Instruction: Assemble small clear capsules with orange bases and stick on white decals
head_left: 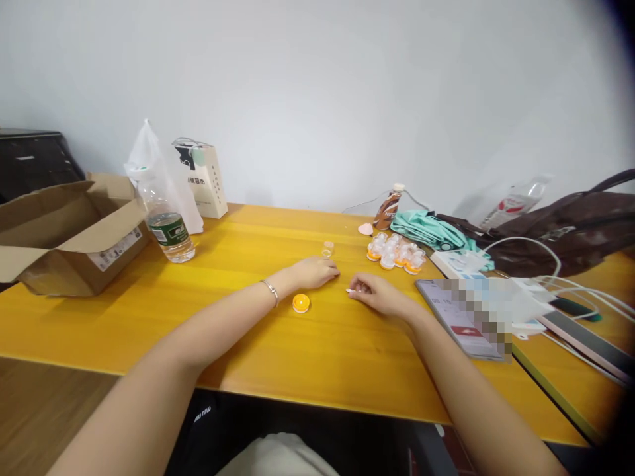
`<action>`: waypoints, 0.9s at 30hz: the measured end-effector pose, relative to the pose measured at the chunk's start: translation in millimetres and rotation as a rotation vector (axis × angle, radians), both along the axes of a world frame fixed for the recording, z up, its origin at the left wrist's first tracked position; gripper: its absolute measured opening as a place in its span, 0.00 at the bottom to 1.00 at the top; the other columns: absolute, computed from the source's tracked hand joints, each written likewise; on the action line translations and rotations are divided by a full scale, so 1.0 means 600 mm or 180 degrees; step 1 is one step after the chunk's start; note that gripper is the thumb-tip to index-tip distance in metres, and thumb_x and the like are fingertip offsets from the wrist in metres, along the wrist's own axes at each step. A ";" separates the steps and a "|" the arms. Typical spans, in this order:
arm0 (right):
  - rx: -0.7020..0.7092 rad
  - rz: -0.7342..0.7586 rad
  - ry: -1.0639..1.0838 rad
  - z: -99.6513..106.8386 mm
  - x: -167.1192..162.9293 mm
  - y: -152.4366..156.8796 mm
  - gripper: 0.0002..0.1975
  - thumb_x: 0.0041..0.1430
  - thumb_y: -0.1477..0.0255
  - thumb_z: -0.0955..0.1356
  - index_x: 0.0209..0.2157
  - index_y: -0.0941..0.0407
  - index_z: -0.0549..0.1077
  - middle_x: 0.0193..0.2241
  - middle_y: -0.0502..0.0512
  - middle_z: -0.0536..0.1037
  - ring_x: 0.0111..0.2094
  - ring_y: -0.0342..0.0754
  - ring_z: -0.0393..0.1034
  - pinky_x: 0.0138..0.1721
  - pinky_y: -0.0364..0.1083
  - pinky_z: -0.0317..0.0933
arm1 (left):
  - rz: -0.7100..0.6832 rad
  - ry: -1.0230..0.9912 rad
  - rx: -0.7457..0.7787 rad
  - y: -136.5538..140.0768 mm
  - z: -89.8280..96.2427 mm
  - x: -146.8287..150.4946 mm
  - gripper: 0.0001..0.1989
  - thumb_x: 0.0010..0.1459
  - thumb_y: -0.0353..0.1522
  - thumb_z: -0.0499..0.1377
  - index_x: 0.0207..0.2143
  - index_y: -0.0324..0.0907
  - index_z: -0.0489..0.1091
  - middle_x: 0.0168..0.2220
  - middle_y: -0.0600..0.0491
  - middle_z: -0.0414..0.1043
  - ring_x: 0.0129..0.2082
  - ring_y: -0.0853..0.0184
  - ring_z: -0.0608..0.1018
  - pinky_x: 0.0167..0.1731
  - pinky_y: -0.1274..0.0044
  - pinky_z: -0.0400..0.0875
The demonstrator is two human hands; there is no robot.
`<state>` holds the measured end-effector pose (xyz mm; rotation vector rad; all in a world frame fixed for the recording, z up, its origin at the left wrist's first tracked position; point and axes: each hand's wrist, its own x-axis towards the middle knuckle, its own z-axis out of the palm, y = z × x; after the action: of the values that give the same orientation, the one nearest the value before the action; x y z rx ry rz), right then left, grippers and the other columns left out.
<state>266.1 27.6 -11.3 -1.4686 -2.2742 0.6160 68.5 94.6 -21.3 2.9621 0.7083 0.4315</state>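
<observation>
My left hand (314,272) rests low over the middle of the table, its fingers curled together; whatever they hold, if anything, is hidden. Opposite it, my right hand (373,292) has its thumb and fingers pinched, with a tiny pale spot at the tips too small to name. Close to my left wrist lies an orange round cup-like piece (300,303) with a white rim underneath. Beyond the left hand stands a small clear plastic piece (327,249). Several clear domed containers with orange bases (395,252) are clustered past my right hand.
An open cardboard box (106,254) and a water bottle (171,228) stand left, near a paper bag (211,182). At the right are a phone (441,311), white cables (590,291), teal fabric (426,228), a brown drink bottle (388,209) and a dark bag (585,225).
</observation>
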 end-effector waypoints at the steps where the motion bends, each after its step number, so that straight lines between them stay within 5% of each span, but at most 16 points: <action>1: -0.0005 -0.0002 0.0026 0.001 -0.001 -0.001 0.09 0.50 0.65 0.64 0.29 0.57 0.68 0.24 0.51 0.69 0.25 0.43 0.62 0.29 0.43 0.57 | -0.0015 -0.0002 0.0001 -0.002 -0.002 -0.012 0.13 0.60 0.30 0.46 0.40 0.40 0.69 0.42 0.47 0.69 0.44 0.66 0.71 0.47 0.75 0.62; 10: -0.0160 0.0050 0.0540 -0.001 -0.036 -0.008 0.11 0.51 0.62 0.65 0.29 0.57 0.70 0.25 0.51 0.72 0.27 0.44 0.64 0.31 0.44 0.59 | 0.0132 -0.0181 0.0080 -0.043 -0.013 -0.119 0.16 0.59 0.26 0.45 0.44 0.42 0.68 0.44 0.48 0.70 0.44 0.67 0.70 0.46 0.75 0.63; 18: -0.0454 -0.0083 0.1240 -0.032 -0.063 -0.002 0.15 0.48 0.59 0.66 0.29 0.57 0.71 0.26 0.51 0.73 0.26 0.43 0.65 0.29 0.42 0.60 | 0.0515 -0.0787 -0.0125 -0.061 -0.008 -0.120 0.12 0.58 0.29 0.49 0.38 0.42 0.71 0.38 0.50 0.74 0.39 0.67 0.72 0.43 0.73 0.62; 27: -0.0621 -0.0207 0.1468 -0.033 -0.068 -0.003 0.15 0.47 0.59 0.67 0.30 0.58 0.71 0.24 0.50 0.72 0.23 0.40 0.64 0.28 0.42 0.61 | 0.0955 -0.1814 -0.0951 -0.055 -0.016 -0.123 0.10 0.55 0.31 0.53 0.35 0.40 0.73 0.37 0.50 0.75 0.38 0.67 0.73 0.42 0.75 0.64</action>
<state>225.1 25.9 -31.0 -1.3096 -1.8449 1.0582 -5.6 61.6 -31.2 2.2868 1.0218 1.0289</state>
